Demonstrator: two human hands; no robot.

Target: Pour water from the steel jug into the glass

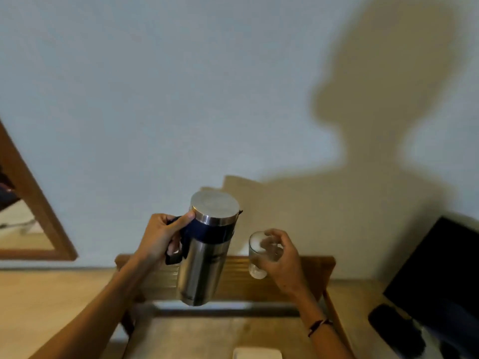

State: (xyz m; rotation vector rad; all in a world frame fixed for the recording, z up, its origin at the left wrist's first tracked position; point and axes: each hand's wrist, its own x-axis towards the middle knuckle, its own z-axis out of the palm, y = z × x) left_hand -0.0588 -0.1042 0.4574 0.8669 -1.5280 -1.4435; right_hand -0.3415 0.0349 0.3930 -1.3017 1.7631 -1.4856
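Observation:
The steel jug (204, 257) has a flat steel lid, a dark blue band under it and a dark handle. My left hand (162, 235) grips that handle and holds the jug in the air, nearly upright with a slight tilt, thumb against the lid's edge. To its right my right hand (281, 257) holds a clear glass (256, 255) in the air, fingers wrapped around its side. Jug and glass are a short gap apart. No water stream is visible. The glass's contents are too blurred to tell.
A wooden chair back (305, 270) stands against the pale wall below my hands. A wood-framed mirror (39, 203) is at left, a black screen (440, 275) at right with a dark object (391, 327) beside it. A white item (256, 353) lies on the table's near edge.

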